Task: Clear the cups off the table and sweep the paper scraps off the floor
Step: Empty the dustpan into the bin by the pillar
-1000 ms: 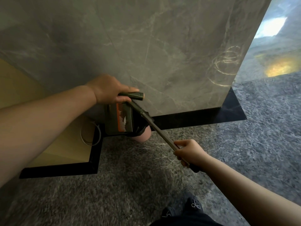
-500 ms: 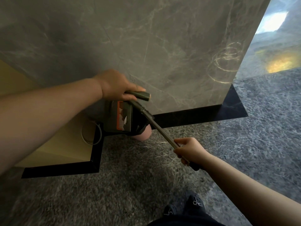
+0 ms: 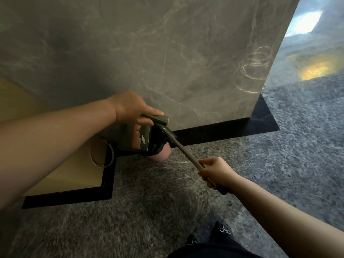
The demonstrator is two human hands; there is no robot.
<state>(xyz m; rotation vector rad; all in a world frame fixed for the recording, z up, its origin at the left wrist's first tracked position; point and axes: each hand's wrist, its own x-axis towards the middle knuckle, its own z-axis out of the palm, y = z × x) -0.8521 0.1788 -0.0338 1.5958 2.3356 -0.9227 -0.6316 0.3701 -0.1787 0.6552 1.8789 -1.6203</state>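
Head view, looking down at the grey marbled floor [image 3: 149,211] by a grey stone wall [image 3: 167,53] with a black baseboard [image 3: 214,130] — the left hand [image 3: 130,107] wraps round the dark green top handle [image 3: 157,119] of what looks like a dustpan [image 3: 141,137] with an orange label, hanging right under that hand. The right hand [image 3: 216,173] clenches the thin metal broom pole [image 3: 184,151], which slants up-left to meet the dustpan just below the left hand's fingers. Something pink [image 3: 162,154] peeks out beneath the dustpan — can't tell what it is.
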